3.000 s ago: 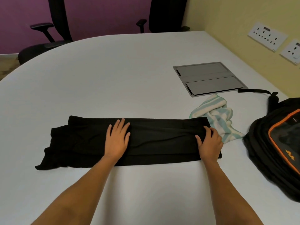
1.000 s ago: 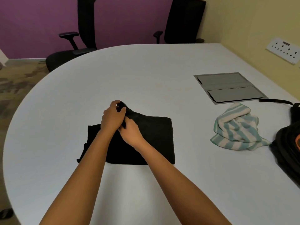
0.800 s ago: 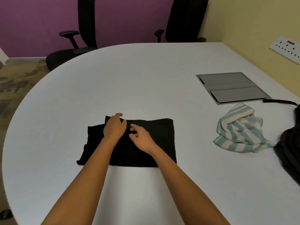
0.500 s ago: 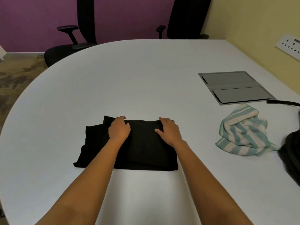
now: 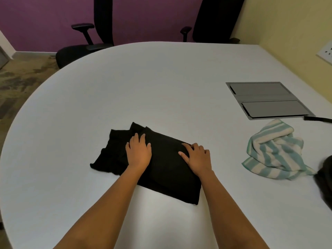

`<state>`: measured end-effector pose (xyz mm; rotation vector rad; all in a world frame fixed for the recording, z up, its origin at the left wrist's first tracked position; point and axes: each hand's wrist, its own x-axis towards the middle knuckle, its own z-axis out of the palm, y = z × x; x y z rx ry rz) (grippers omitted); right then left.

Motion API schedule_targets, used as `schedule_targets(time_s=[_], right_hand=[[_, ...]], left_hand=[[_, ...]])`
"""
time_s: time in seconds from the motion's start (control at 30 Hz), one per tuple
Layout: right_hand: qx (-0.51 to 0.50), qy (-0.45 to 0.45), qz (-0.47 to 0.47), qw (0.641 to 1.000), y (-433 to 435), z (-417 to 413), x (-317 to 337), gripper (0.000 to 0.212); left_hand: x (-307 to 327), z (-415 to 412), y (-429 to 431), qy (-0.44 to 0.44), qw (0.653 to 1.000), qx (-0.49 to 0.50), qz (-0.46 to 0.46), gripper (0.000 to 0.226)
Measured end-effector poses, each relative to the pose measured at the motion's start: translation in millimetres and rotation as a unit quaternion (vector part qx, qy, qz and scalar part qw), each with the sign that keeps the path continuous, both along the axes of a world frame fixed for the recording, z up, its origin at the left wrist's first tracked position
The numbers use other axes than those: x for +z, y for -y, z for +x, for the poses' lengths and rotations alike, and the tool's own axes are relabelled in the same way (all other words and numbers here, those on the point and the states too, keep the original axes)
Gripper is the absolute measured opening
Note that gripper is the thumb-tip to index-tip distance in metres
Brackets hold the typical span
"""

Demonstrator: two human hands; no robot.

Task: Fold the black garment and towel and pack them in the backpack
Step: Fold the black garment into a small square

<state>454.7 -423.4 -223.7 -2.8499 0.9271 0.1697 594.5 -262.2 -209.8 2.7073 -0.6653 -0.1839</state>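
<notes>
The black garment lies folded into a compact rectangle on the white table, turned at a slant. My left hand lies flat on its left half, fingers straight. My right hand presses flat on its right edge. A striped teal and white towel sits crumpled to the right, apart from the garment. Only a dark sliver of the backpack shows at the right frame edge.
A grey cable hatch is set into the table beyond the towel, with a black strap beside it. Two black office chairs stand behind the table's far edge. A wall socket is at the right.
The long garment was folded in half leftward into a rectangle. My hands then spread apart to press it flat, and the garment has rotated to a slant.
</notes>
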Motion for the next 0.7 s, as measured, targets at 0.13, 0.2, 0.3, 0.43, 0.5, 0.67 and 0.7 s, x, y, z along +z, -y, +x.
schedule_targets(time_s=[0.13, 0.2, 0.3, 0.43, 0.5, 0.67, 0.7], right_hand=[[-0.158, 0.013, -0.013, 0.987, -12, -28, 2, 0.053], [-0.257, -0.006, -0.017, 0.966, -27, -41, 6, 0.051], [-0.354, -0.024, 0.049, 0.934, -48, -56, 11, 0.050], [-0.353, -0.039, 0.191, 0.915, -51, -72, 23, 0.059], [-0.344, -0.052, 0.230, 0.909, -43, -74, 31, 0.066], [-0.331, 0.174, 0.288, 0.882, -9, -66, 29, 0.062], [-0.333, 0.189, 0.304, 0.872, -1, -64, 27, 0.064]], left_hand=[[1, -19, 6, 0.010, 0.999, -0.034, 0.013, 0.051], [1, -31, 9, -0.009, 0.999, -0.040, -0.001, 0.052], [0, -49, 13, -0.071, 0.996, -0.049, -0.032, 0.055], [-3, -73, 21, -0.181, 0.978, -0.064, -0.081, 0.056], [-4, -82, 24, -0.189, 0.976, -0.065, -0.087, 0.055], [-1, -85, 40, -0.132, 0.987, -0.052, -0.079, 0.051], [0, -85, 45, -0.137, 0.985, -0.054, -0.088, 0.051]])
